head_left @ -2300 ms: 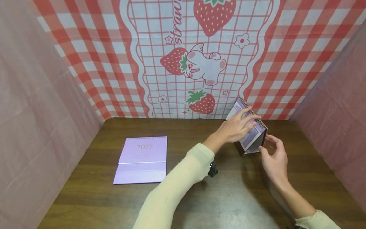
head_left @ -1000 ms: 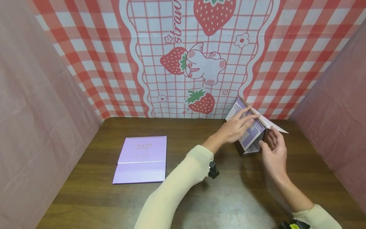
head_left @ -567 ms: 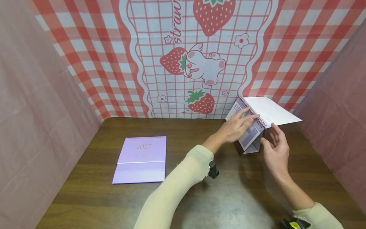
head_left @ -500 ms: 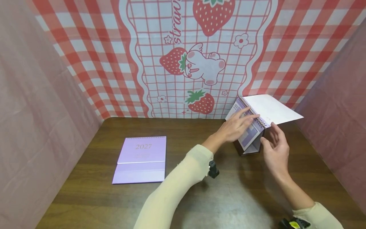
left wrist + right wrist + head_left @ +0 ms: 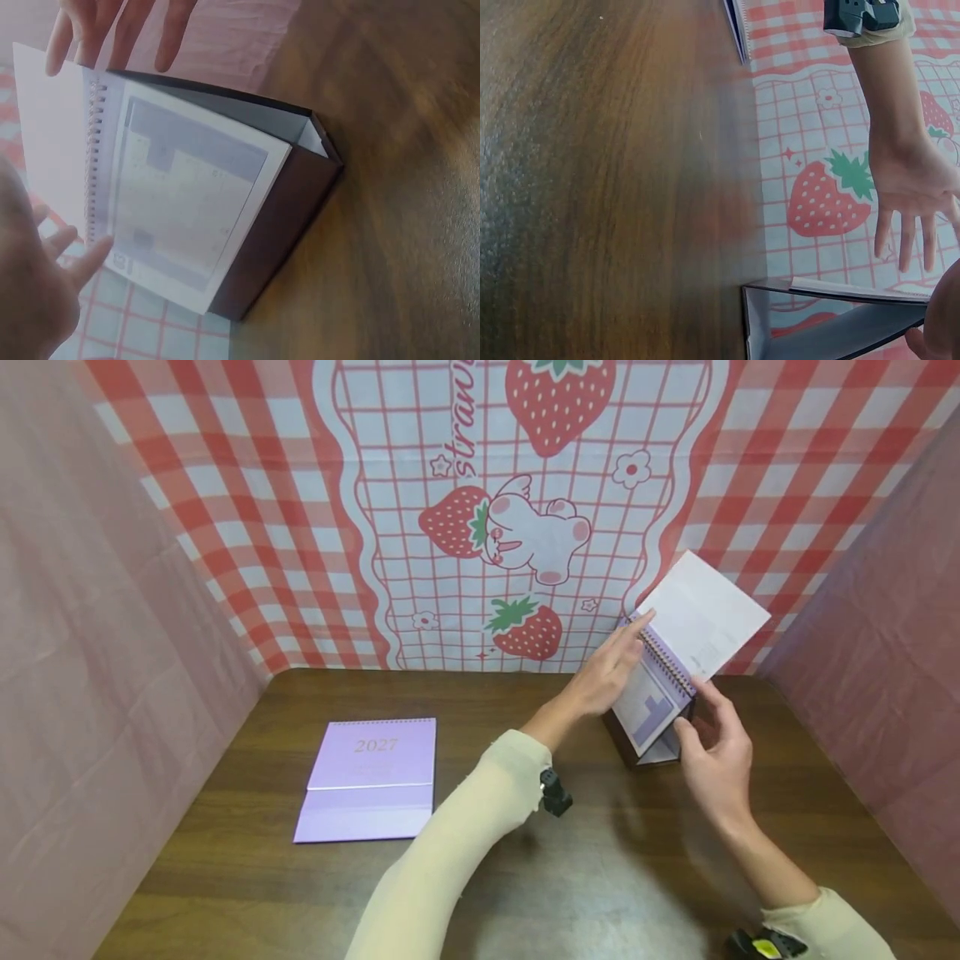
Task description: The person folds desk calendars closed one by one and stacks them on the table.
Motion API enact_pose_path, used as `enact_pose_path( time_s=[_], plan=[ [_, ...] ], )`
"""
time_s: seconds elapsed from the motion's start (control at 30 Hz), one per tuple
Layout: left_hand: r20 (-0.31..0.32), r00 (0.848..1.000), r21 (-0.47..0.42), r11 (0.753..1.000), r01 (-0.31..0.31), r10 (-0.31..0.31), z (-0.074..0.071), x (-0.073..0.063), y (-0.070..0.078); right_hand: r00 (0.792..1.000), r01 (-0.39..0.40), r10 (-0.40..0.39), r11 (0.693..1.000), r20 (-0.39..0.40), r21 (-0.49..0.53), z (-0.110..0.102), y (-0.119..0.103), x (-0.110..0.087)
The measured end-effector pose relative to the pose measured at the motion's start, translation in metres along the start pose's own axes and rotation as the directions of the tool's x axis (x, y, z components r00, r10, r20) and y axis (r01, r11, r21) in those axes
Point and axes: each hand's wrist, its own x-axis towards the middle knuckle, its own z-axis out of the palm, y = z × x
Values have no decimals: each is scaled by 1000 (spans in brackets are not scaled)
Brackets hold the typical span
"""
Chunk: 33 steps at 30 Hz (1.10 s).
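A spiral-bound desk calendar (image 5: 647,714) stands like a tent at the table's back right, a purple-and-white month page facing front. One white page (image 5: 705,614) sticks up past the spiral. My left hand (image 5: 606,672) is at the far end of the spiral, fingers straight, the fingertips by the raised page's lower corner. My right hand (image 5: 722,760) is at the near end; its index fingertip meets the page by the spiral, its thumb beside the end edge. The left wrist view shows the right hand's fingers (image 5: 126,41) spread apart. The right wrist view cuts off most of that hand.
A purple 2027 calendar (image 5: 375,768) lies on the left of the brown wooden table (image 5: 570,877). Behind stands a red-checked strawberry cloth (image 5: 517,427). Pink curtains (image 5: 885,635) hang at both sides.
The white page has swung up from behind the calendar and now points upward. My left hand has slid up toward the far end of the spiral. The right hand has moved slightly left.
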Motion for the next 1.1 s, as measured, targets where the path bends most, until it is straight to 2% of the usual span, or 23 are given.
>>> enact_pose_path(
  time_s=[0.17, 0.57, 0.7, 0.9, 1.1],
  plan=[
    [-88, 996, -2, 1000, 28, -28, -8, -4, -2, 999, 49, -48, 997, 17, -52, 1, 1, -5],
    [-220, 975, 32, 999, 5, 2, -22, -14, -16, 991, 135, -133, 986, 22, -101, 1, 2, -8],
    [-248, 969, 67, 998, 20, -2, -24, -18, -19, 988, 153, -151, 983, 25, -104, 1, 3, -9],
    [-266, 964, 61, 998, 14, 3, -26, -24, -22, 987, 160, -157, 981, 30, -106, 2, 5, -9],
    [-291, 957, 52, 999, 5, 11, -24, -36, -29, 986, 166, -160, 975, 53, -145, 1, 6, -12]
  ],
)
